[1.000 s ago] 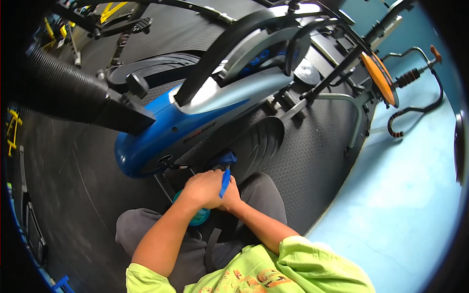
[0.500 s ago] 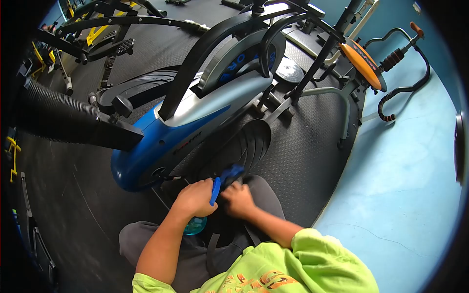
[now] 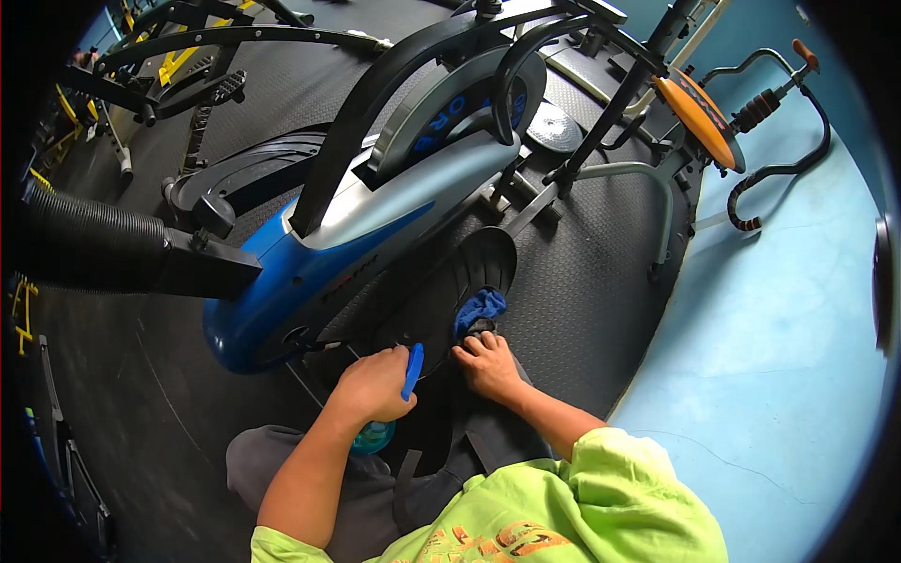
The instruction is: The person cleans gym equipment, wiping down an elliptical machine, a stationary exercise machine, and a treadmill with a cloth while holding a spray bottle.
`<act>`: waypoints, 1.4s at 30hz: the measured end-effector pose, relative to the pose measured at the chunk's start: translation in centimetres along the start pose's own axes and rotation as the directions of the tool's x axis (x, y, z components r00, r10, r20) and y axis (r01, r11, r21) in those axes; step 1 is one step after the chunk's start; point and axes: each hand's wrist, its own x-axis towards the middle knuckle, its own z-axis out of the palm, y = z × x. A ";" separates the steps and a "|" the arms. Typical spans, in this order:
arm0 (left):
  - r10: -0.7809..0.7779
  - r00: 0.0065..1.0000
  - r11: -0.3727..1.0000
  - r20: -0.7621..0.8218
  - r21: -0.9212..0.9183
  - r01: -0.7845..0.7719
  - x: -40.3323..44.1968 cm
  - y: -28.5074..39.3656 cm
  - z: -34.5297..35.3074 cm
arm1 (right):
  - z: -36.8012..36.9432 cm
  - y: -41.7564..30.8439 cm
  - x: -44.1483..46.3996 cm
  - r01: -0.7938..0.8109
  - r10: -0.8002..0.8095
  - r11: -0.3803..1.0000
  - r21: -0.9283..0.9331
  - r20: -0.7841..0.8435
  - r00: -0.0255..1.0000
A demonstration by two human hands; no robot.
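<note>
My left hand (image 3: 377,385) is wrapped round the neck of a spray bottle with a blue trigger (image 3: 412,372) and a teal, see-through body (image 3: 373,437). The fingers of my right hand (image 3: 490,364) are closed on a crumpled blue and black cloth (image 3: 481,308). That cloth lies over the near right edge of a black ribbed part (image 3: 490,253), low beside an exercise machine with a blue and silver housing (image 3: 324,253). My palm hides part of the cloth, and I cannot tell how firmly it presses on the surface.
A thick black post (image 3: 202,263) juts from the housing on the left. Black curved bars (image 3: 352,122) rise above it. At the right stand another machine's orange pad (image 3: 696,120) and a light blue wall (image 3: 770,338). Black textured matting (image 3: 582,300) covers the floor.
My right hand has moved forward and to the right with the cloth, away from the left hand. The left hand keeps its hold on the spray bottle, nearly in place.
</note>
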 end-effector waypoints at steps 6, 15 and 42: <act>-0.006 1.000 0.999 -0.001 -0.038 0.006 0.5 -0.4 0.2 | -1.1 7.5 2.9 -0.235 0.215 0.956 -0.174 -0.124 0.969; 0.010 1.000 1.000 -0.009 -0.030 -0.010 1.9 0.3 -0.2 | -0.2 -1.4 1.4 -0.083 0.070 0.994 0.077 0.156 0.985; -0.002 0.999 1.000 -0.038 -0.007 0.002 1.0 0.6 -1.2 | 2.2 6.4 13.6 -0.619 0.628 0.774 -0.131 0.038 0.777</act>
